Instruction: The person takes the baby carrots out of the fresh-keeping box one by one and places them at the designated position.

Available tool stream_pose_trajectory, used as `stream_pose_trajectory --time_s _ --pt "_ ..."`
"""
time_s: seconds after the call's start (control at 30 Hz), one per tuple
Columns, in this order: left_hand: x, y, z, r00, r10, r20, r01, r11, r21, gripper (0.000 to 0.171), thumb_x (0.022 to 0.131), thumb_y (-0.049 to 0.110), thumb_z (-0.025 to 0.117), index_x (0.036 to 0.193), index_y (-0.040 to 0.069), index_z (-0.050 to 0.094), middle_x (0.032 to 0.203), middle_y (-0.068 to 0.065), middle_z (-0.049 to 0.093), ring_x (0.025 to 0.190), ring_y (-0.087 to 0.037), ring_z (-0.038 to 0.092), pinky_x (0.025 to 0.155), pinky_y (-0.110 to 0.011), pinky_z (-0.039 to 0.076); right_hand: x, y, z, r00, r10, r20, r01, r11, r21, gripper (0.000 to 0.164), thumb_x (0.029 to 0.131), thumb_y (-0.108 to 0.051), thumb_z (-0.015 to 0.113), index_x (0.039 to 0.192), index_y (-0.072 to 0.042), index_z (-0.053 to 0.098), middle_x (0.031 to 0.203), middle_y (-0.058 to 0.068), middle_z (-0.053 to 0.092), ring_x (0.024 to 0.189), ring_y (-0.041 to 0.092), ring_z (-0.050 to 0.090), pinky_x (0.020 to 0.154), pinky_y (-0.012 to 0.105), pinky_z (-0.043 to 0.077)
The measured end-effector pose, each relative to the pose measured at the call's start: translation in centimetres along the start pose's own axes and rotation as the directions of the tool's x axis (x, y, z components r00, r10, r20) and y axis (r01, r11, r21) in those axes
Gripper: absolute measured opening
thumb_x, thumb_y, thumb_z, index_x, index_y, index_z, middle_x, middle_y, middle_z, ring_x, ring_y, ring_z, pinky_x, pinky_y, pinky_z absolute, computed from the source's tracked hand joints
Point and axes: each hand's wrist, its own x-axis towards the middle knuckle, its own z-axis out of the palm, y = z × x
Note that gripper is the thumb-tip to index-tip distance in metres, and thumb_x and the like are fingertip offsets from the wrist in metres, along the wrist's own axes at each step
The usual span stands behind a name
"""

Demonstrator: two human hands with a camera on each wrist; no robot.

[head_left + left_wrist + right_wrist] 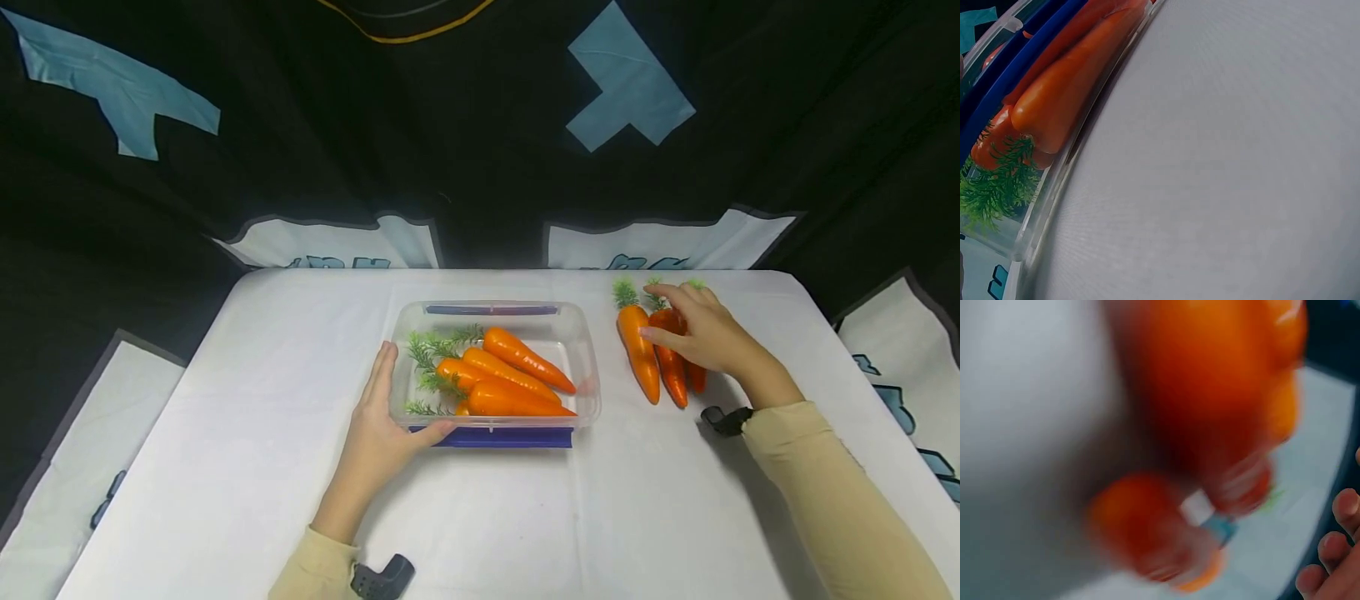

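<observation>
A clear plastic food container with blue clip flaps holds several orange toy carrots with feathery green tops. My left hand rests against its near left corner, straight fingers along the left wall and thumb by the front rim. Close up in the left wrist view, carrots show through the side wall. To the right, three more carrots lie side by side on the table. My right hand is over them, fingers spread near the green tops; it partly covers the rightmost carrot. Carrots blur in the right wrist view, with fingertips apart from them.
A white cloth covers the table. Black cloth with pale blue shapes hangs beyond its far edge. Dark wrist cameras sit on the left wrist and the right wrist.
</observation>
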Motion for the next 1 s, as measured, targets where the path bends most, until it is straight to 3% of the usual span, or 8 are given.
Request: stream_pose_trajectory --time_s 0.13,0.17,0.37,0.53,0.63,0.77,0.87,1.0 --pt "0.0 0.0 0.0 1.000 0.002 -0.002 -0.002 1.000 0.005 0.125 0.066 0.057 0.087 0.161 0.021 0.014 0.168 -0.005 0.014 0.152 -0.034 0.022 0.118 -0.060 0.029 0.0 -3.5 -0.3 0.991 -0.134 -0.008 0.133 0.991 -0.012 0.066 0.092 -0.050 0.065 0.149 -0.025 0.042 0.139 0.015 0.051 0.120 0.035 0.041 0.099 0.064 0.041" --pt "0.0 0.0 -0.1 1.000 0.003 -0.001 -0.003 1.000 0.005 0.125 0.066 0.057 0.087 0.161 0.021 0.014 0.168 -0.006 0.014 0.152 -0.034 0.022 0.118 -0.060 0.029 -0.1 -4.4 -0.3 0.984 -0.177 -0.006 0.177 0.984 -0.022 0.066 0.092 -0.050 0.065 0.150 -0.026 0.042 0.135 0.014 0.053 0.119 0.034 0.042 0.099 0.063 0.041" --pt "-0.1 0.0 0.0 1.000 0.001 0.011 -0.001 1.000 0.006 0.125 0.067 0.056 0.087 0.161 0.020 0.013 0.168 -0.005 0.013 0.152 -0.034 0.021 0.119 -0.060 0.028 -0.5 -9.5 0.5 0.934 -0.353 0.056 0.354 0.935 -0.015 0.065 0.090 -0.049 0.067 0.149 -0.033 0.043 0.105 0.000 0.060 0.101 0.020 0.051 0.085 0.041 0.049" --pt "0.0 0.0 0.0 1.000 -0.001 0.013 0.001 1.000 0.011 0.125 0.067 0.057 0.086 0.161 0.021 0.012 0.168 -0.003 0.011 0.153 -0.034 0.020 0.119 -0.059 0.027 -0.1 -12.8 1.6 0.887 -0.437 0.151 0.437 0.899 0.031 0.068 0.089 -0.053 0.067 0.149 -0.032 0.044 0.105 -0.006 0.065 0.094 0.016 0.052 0.077 0.030 0.044" --pt "-0.1 0.1 -0.1 1.000 0.002 0.008 -0.002 1.000 0.016 0.126 0.066 0.057 0.087 0.161 0.020 0.013 0.168 -0.004 0.012 0.153 -0.034 0.021 0.120 -0.059 0.028 0.2 -14.3 2.4 0.855 -0.485 0.185 0.495 0.869 -0.006 0.070 0.086 -0.053 0.070 0.149 -0.031 0.046 0.122 -0.006 0.068 0.097 0.015 0.054 0.078 0.031 0.039" --pt "0.0 0.0 -0.1 1.000 0.004 0.010 -0.004 1.000 0.018 0.125 0.067 0.056 0.087 0.161 0.019 0.013 0.168 -0.006 0.013 0.152 -0.034 0.021 0.119 -0.060 0.028 0.5 -15.6 3.2 0.807 -0.537 0.245 0.557 0.830 -0.016 0.074 0.085 -0.053 0.071 0.150 -0.034 0.043 0.123 -0.006 0.067 0.103 0.016 0.058 0.080 0.033 0.037" --pt "0.0 0.0 -0.1 1.000 0.005 0.010 -0.005 1.000 0.015 0.125 0.067 0.056 0.087 0.161 0.019 0.013 0.168 -0.007 0.013 0.152 -0.035 0.021 0.119 -0.060 0.028 0.6 -16.1 3.7 0.772 -0.572 0.276 0.591 0.806 0.019 0.076 0.085 -0.049 0.072 0.152 -0.038 0.038 0.116 -0.005 0.067 0.100 0.014 0.058 0.084 0.033 0.044" --pt "0.0 0.1 -0.1 1.000 0.004 0.009 -0.004 1.000 0.012 0.126 0.066 0.057 0.087 0.161 0.020 0.012 0.168 -0.005 0.012 0.153 -0.034 0.021 0.120 -0.058 0.028 1.0 -16.6 4.2 0.740 -0.603 0.298 0.618 0.785 0.055 0.075 0.087 -0.043 0.073 0.153 -0.040 0.036 0.141 -0.010 0.058 0.110 0.014 0.059 0.099 0.035 0.051"
